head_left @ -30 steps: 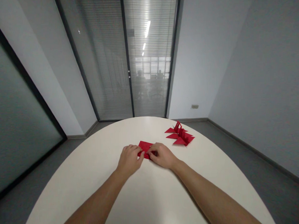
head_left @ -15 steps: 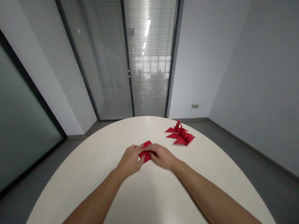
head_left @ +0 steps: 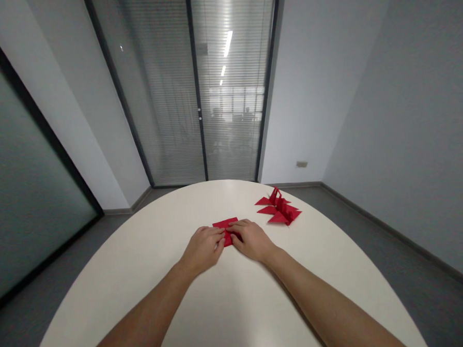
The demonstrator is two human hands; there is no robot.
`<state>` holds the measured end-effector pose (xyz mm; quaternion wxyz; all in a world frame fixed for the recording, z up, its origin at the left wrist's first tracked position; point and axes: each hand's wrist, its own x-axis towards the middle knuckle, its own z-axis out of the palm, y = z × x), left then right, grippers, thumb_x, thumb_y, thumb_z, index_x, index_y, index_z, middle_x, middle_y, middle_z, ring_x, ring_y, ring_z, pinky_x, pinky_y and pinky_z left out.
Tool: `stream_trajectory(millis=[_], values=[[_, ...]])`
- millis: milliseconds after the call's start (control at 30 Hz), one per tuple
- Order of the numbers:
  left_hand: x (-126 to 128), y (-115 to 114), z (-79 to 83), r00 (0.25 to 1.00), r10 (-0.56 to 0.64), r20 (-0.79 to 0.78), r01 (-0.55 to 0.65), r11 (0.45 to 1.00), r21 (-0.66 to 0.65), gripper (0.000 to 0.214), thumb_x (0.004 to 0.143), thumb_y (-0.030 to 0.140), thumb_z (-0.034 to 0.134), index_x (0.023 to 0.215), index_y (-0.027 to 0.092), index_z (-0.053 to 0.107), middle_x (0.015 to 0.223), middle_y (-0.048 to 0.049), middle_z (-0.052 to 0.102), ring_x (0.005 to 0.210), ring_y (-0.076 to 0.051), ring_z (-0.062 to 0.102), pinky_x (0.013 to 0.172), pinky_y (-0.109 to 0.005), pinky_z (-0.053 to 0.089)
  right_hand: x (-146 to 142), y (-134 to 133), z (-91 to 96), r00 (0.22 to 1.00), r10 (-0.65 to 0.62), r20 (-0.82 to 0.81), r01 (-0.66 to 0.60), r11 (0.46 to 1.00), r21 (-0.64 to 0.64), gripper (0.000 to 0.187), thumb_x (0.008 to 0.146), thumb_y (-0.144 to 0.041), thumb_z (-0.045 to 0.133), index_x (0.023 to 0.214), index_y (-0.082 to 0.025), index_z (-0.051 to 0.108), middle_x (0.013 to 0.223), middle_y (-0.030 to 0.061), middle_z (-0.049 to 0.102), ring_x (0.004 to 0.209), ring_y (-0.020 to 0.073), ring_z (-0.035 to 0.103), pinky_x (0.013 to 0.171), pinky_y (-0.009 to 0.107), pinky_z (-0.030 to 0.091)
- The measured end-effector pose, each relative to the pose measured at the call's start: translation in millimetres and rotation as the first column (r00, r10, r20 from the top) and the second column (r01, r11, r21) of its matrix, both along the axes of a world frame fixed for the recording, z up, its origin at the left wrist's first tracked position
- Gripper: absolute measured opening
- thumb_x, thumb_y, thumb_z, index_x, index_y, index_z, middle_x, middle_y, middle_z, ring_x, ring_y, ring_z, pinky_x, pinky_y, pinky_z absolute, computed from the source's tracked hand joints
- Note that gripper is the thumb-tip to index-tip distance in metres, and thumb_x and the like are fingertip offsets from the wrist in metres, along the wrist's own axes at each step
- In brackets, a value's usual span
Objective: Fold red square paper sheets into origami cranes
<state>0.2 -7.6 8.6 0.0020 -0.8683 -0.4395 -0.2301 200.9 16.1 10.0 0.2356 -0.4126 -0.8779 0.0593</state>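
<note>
A small folded piece of red paper (head_left: 226, 225) lies on the white round table (head_left: 223, 308). Both my hands rest on it side by side. My left hand (head_left: 203, 249) presses its left part with fingers bent down onto the paper. My right hand (head_left: 252, 239) presses its right part, fingertips pinched at the fold. Most of the paper is hidden under my fingers; only its far edge and a strip between the hands show.
A cluster of folded red paper shapes (head_left: 279, 210) sits on the table beyond my right hand. Behind the table stand a glass door with blinds (head_left: 196, 92), grey walls and a grey floor.
The red paper has been turned and refolded under my fingers; its visible far part changed shape from a pointed corner to a flat edge. Both hands stayed in nearly the same place.
</note>
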Motion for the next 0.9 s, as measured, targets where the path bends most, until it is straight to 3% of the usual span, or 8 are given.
stream_trajectory(millis=[167, 333, 600, 800, 900], values=[[3.5, -5.4, 6.8, 0.996, 0.088, -0.015, -0.088, 0.996, -0.014, 0.027, 0.097, 0.025, 0.047, 0.106, 0.022, 0.072, 0.108, -0.0069, 0.076, 0.095, -0.022, 0.069, 0.092, -0.038, 0.048, 1.1, -0.1, 0.7, 1.000, 0.021, 0.012, -0.021, 1.000, 0.020, 0.040, 0.086, -0.027, 0.061, 0.123, -0.017, 0.069, 0.121, 0.0112, 0.071, 0.111, 0.0271, 0.060, 0.101, 0.041, 0.043], [4.8, -5.8, 6.1, 0.986, 0.164, -0.016, -0.164, 0.986, -0.005, 0.028, 0.092, 0.029, 0.054, 0.116, 0.020, 0.066, 0.112, -0.0102, 0.073, 0.105, -0.026, 0.065, 0.100, -0.044, 0.044, 5.5, 0.8, 2.8, 0.990, 0.143, -0.012, -0.143, 0.990, 0.000, 0.048, 0.081, -0.028, 0.066, 0.127, -0.018, 0.066, 0.125, 0.0122, 0.069, 0.116, 0.0287, 0.058, 0.101, 0.044, 0.040], [0.3, -3.1, 0.3, 0.992, 0.122, 0.007, -0.122, 0.992, -0.014, 0.029, 0.085, 0.027, 0.062, 0.113, 0.018, 0.067, 0.115, -0.0117, 0.071, 0.111, -0.029, 0.060, 0.099, -0.043, 0.046, 5.4, -1.4, 4.8, 0.989, 0.140, -0.058, -0.140, 0.990, -0.001, 0.039, 0.079, -0.027, 0.066, 0.117, -0.019, 0.069, 0.110, 0.0089, 0.074, 0.098, 0.0257, 0.062, 0.092, 0.038, 0.043], [-0.2, -2.6, 0.0, 0.996, 0.088, 0.016, -0.088, 0.996, -0.028, 0.028, 0.088, 0.024, 0.059, 0.115, 0.020, 0.067, 0.117, -0.0097, 0.070, 0.107, -0.026, 0.062, 0.095, -0.041, 0.047, 4.0, -1.0, 5.8, 0.992, 0.112, -0.058, -0.112, 0.994, 0.010, 0.032, 0.082, -0.025, 0.063, 0.113, -0.020, 0.071, 0.099, 0.0059, 0.074, 0.092, 0.0237, 0.061, 0.087, 0.035, 0.045], [0.6, -3.0, 1.0, 0.995, 0.098, 0.007, -0.098, 0.995, -0.024, 0.024, 0.092, 0.028, 0.056, 0.112, 0.020, 0.068, 0.109, -0.0096, 0.072, 0.101, -0.026, 0.063, 0.090, -0.039, 0.049, 4.6, -0.2, 5.6, 0.993, 0.100, -0.056, -0.100, 0.995, 0.011, 0.026, 0.087, -0.024, 0.059, 0.110, -0.020, 0.071, 0.095, 0.0058, 0.074, 0.090, 0.0224, 0.060, 0.084, 0.033, 0.044]])
